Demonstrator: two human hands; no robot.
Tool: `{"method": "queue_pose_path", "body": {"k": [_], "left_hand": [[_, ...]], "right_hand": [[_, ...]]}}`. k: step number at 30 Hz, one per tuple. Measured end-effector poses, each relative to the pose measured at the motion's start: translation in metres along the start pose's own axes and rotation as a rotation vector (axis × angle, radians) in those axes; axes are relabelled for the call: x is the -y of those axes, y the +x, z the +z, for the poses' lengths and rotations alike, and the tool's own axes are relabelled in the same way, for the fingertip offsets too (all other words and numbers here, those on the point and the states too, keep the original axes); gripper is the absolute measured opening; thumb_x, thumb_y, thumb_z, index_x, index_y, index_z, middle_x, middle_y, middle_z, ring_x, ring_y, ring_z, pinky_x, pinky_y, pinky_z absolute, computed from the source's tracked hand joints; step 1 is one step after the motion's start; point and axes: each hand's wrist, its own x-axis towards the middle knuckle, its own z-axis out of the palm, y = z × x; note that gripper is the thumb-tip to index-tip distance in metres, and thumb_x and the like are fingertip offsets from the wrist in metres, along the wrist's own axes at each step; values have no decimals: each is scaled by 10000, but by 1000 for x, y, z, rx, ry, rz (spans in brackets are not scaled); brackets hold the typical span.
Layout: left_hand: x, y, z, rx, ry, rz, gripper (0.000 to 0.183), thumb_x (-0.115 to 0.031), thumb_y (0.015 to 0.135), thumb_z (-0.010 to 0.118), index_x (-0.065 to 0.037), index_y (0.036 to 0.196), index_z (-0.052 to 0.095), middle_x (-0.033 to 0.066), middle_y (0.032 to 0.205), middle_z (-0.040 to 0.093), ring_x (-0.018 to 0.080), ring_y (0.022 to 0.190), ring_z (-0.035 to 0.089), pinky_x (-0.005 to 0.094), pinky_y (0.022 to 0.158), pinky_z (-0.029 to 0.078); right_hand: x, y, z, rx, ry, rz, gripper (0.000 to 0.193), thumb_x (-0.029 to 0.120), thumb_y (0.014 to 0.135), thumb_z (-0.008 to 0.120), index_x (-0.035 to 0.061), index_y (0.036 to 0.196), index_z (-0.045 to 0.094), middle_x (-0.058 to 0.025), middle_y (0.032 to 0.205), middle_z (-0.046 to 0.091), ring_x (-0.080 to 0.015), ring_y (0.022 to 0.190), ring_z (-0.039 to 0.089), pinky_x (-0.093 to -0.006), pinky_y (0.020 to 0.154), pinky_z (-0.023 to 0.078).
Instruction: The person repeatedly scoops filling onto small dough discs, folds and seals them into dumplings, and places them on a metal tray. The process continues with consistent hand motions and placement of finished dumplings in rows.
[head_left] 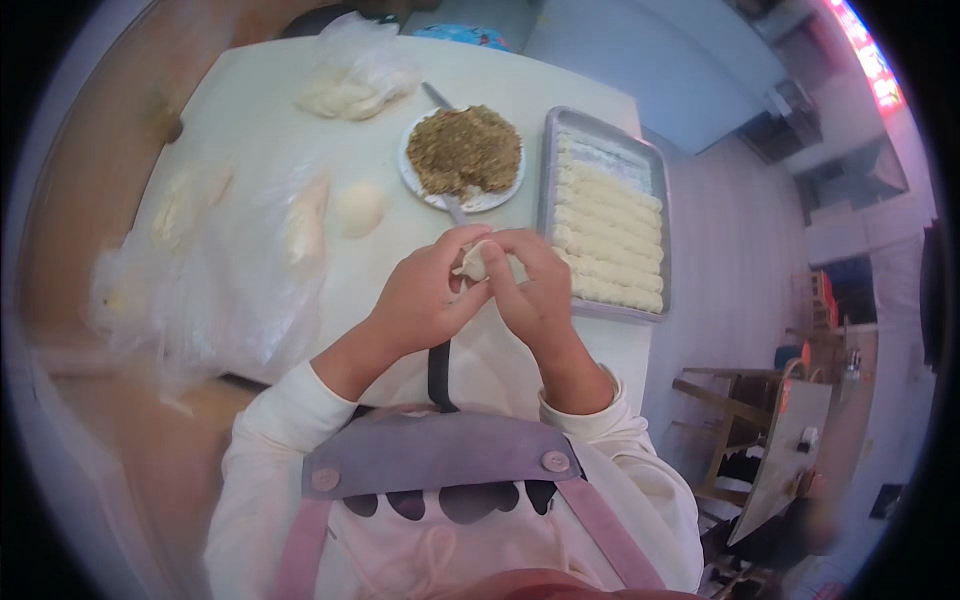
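A small piece of white dough (474, 262), gathered at its top, sits between my two hands over the table's near edge. My left hand (422, 295) curls around its left side. From the other side my right hand (530, 290) presses on it with thumb and fingers. Just beyond, a white plate (492, 201) bears a mound of brown, crumbly filling (463, 150). A flat metal utensil end (455, 208) juts from the plate's near side, close to my fingers. To the left of the plate lies a round, pale piece of dough (360, 208).
A metal tray (549, 175) at the right holds several rows of pale dough pieces (610, 235). Clear plastic bags with dough lie on the left (215, 260) and far side (355, 75) of the white table (260, 90). A dark handle (436, 95) shows behind the plate.
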Motion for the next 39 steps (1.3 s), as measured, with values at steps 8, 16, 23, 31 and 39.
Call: {"method": "queue_pose_path", "body": {"k": [8,16,23,31,39], "left_hand": [[108,13,-18,-73,603,-367,359,-334,776,720,-94,1028,630,56,770,645,248,739,634,386,661,492],[184,11,-41,-277,944,-237,185,-237,784,687,-97,815,569,82,711,609,312,675,594,438,607,453],[169,21,-43,-417,898,-330,220,-242,757,700,-104,838,548,88,691,613,325,630,597,454,588,445],[173,15,-45,-467,786,-300,148,-174,757,641,-89,857,571,92,715,596,305,681,605,415,608,465],[177,-18,-53,-741,-46,-339,169,-109,894,523,-11,1029,551,144,1094,567,250,949,595,342,834,487]], "right_hand": [[-161,72,-66,-54,-358,449,264,262,899,581,20,918,686,-112,667,632,-184,606,610,-321,615,489],[-281,152,-103,-201,-777,298,310,309,894,552,24,858,669,-209,793,651,-387,755,629,-442,686,492],[-294,145,-90,-102,-829,304,327,326,923,499,45,872,659,-215,809,659,-408,771,633,-491,711,503],[-293,142,-93,-18,-942,284,332,352,921,499,66,992,651,-209,901,661,-401,869,622,-488,775,478],[-215,109,-48,5,-738,-43,241,235,886,597,49,1033,640,-174,967,652,-340,942,615,-438,810,482]]}}
